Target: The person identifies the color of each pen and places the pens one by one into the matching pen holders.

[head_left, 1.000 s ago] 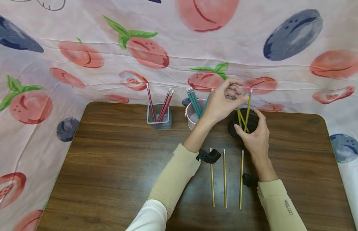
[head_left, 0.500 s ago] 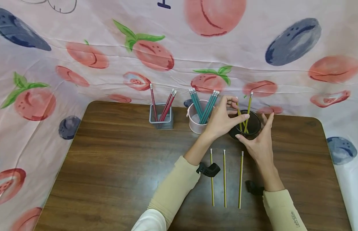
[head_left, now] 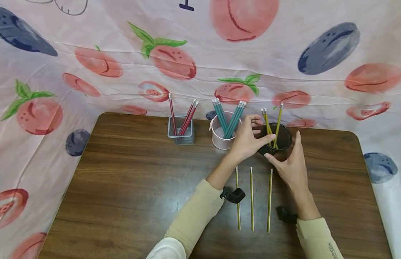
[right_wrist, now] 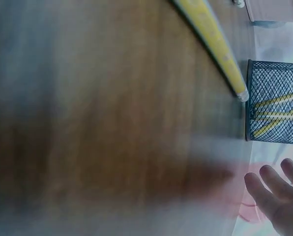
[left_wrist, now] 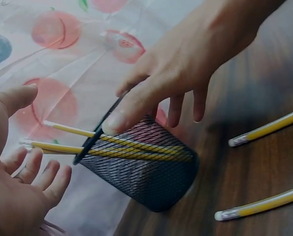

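Note:
A black mesh pencil cup (head_left: 284,144) stands at the back right of the table with three yellow pencils (head_left: 279,120) leaning in it, white erasers up. My left hand (head_left: 246,142) is at the cup's left side, fingers loosely bent and holding nothing; its thumb reaches across the rim in the head view. My right hand (head_left: 292,174) is spread at the front right of the cup. Its thumb is at the rim, and the right wrist view shows its fingers (right_wrist: 274,189) straight and apart from the mesh. Three more yellow pencils (head_left: 251,201) lie side by side in front of the cup.
A pink bucket (head_left: 222,144) holding several teal pencils (head_left: 234,120) stands left of my left hand. Further left is a grey square holder (head_left: 185,141) with red pencils (head_left: 188,118). A fruit-print cloth (head_left: 171,61) hangs behind the table's back edge.
My left hand has come down from above the pencils to the cup's left side, uncovering their eraser ends. My right fingers have let go of the cup and spread away to the right.

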{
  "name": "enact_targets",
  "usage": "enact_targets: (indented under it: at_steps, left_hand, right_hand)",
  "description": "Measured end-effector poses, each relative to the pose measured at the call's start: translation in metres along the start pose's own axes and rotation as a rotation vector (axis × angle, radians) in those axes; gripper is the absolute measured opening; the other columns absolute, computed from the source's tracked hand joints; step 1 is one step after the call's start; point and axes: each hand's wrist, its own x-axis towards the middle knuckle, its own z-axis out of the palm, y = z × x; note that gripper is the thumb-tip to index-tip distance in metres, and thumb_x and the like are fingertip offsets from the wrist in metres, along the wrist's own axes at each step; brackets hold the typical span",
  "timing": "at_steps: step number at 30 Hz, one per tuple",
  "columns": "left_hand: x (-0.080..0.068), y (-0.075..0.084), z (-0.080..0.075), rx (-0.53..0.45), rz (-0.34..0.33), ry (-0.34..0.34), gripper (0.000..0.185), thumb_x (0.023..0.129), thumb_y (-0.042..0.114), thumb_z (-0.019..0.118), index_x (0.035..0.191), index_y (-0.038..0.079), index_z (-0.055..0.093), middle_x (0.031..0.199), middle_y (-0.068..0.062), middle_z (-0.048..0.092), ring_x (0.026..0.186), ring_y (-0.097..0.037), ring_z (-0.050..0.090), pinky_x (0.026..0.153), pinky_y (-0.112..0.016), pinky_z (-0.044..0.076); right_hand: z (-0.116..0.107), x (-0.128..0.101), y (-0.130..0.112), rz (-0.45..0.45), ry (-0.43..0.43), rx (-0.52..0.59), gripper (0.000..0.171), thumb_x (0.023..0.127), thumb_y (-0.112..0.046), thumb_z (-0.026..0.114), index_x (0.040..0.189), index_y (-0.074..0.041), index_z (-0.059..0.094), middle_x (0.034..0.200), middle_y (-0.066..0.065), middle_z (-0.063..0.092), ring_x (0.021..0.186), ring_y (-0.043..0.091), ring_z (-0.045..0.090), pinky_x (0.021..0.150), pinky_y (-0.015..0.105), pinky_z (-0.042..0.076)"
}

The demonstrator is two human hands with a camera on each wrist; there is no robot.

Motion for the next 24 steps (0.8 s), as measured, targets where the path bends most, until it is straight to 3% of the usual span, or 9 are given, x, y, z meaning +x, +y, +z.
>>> enact_targets:
  at_steps: [3, 7, 12, 15, 24]
  left_hand:
    - [-0.003, -0.005, 0.005, 0.023, 0.008, 0.004, 0.078, 0.084, 0.02, 0.081, 0.144, 0.001, 0.035, 0.139, -0.015, 0.046, 0.124, -0.027, 0.055, 0.098, -0.03, 0.05]
    - [-0.005, -0.014, 0.008, 0.027, -0.011, 0.01, 0.088, 0.084, 0.023, 0.082, 0.15, 0.002, 0.027, 0.151, -0.013, 0.038, 0.134, -0.027, 0.048, 0.102, -0.035, 0.048]
    - [0.0, -0.031, 0.01, 0.01, -0.043, -0.055, 0.091, 0.083, 0.027, 0.082, 0.153, 0.005, 0.028, 0.152, -0.011, 0.041, 0.138, -0.025, 0.043, 0.108, -0.036, 0.042]
    - [0.002, -0.039, 0.011, 0.058, -0.067, -0.113, 0.093, 0.081, 0.034, 0.083, 0.154, 0.01, 0.03, 0.15, -0.008, 0.045, 0.138, -0.022, 0.044, 0.11, -0.032, 0.039]
    - [0.014, -0.045, 0.015, 0.106, -0.037, -0.181, 0.095, 0.077, 0.038, 0.085, 0.153, 0.013, 0.033, 0.148, -0.006, 0.048, 0.132, -0.022, 0.049, 0.105, -0.029, 0.042]
  right_hand:
    - [-0.001, -0.003, 0.002, 0.02, -0.013, -0.019, 0.117, 0.078, -0.036, 0.086, 0.16, -0.01, 0.008, 0.158, 0.022, 0.027, 0.14, 0.04, 0.034, 0.108, 0.06, 0.032]
    - [0.0, -0.007, 0.005, 0.017, -0.014, -0.031, 0.114, 0.078, -0.035, 0.086, 0.159, -0.007, 0.011, 0.146, 0.027, 0.042, 0.13, 0.042, 0.044, 0.102, 0.06, 0.037]
    - [0.0, -0.013, 0.009, -0.01, -0.021, -0.045, 0.109, 0.079, -0.031, 0.085, 0.158, -0.002, 0.015, 0.137, 0.028, 0.048, 0.12, 0.044, 0.051, 0.096, 0.059, 0.043]
    - [-0.001, -0.017, 0.011, -0.02, -0.027, -0.058, 0.105, 0.08, -0.028, 0.085, 0.156, -0.001, 0.018, 0.135, 0.027, 0.049, 0.117, 0.044, 0.054, 0.093, 0.058, 0.046]
    - [-0.001, -0.027, 0.013, -0.023, -0.027, -0.103, 0.079, 0.084, -0.019, 0.079, 0.146, 0.002, 0.035, 0.125, 0.023, 0.053, 0.106, 0.039, 0.057, 0.086, 0.054, 0.049]
